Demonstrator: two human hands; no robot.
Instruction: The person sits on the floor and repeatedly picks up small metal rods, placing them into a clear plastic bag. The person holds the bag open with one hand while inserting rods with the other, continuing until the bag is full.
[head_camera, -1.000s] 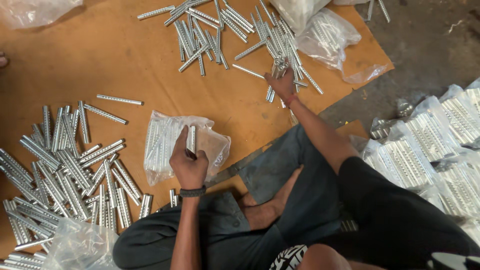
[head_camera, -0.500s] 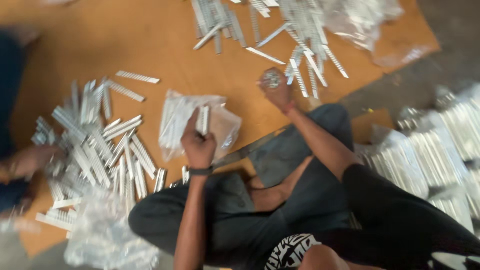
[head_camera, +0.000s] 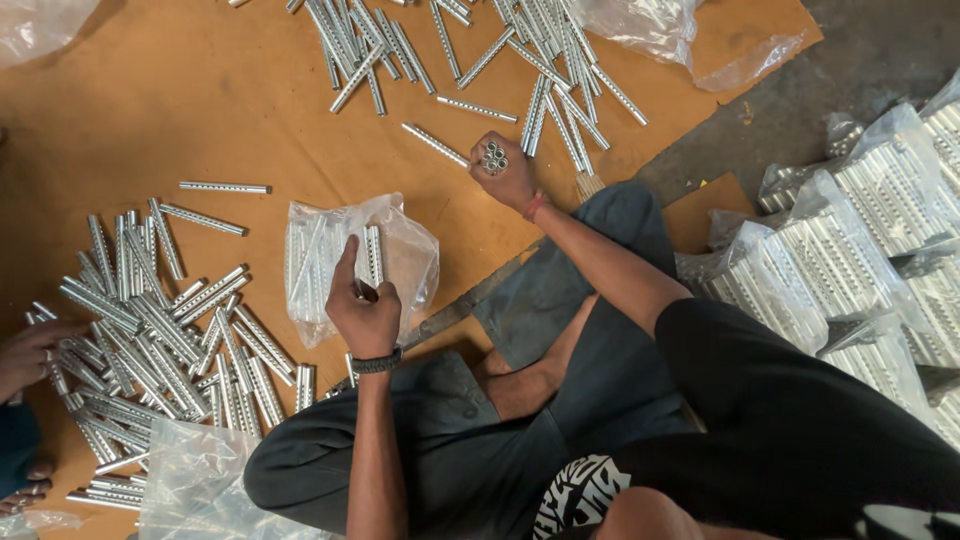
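Note:
My left hand (head_camera: 362, 305) grips a pair of short perforated metal tubes (head_camera: 372, 254) upright over a clear plastic bag (head_camera: 318, 258) that holds more tubes on the brown board (head_camera: 200, 110). My right hand (head_camera: 506, 170) is closed around a small bundle of tubes (head_camera: 493, 157), seen end-on, close to the scattered far pile of tubes (head_camera: 540, 60). One loose tube (head_camera: 435, 144) lies just left of that hand.
A big heap of tubes (head_camera: 160, 330) lies at the left, where another person's hand (head_camera: 30, 352) reaches in. Filled bags of tubes (head_camera: 850, 250) are stacked at the right on grey floor. Empty bags (head_camera: 660, 30) lie at the far edge. My crossed legs (head_camera: 520, 400) are below.
My right hand has gathered tubes from the far pile and pulled back toward me with a bundle. My left hand stays on the bag. Another person's hand has appeared at the left.

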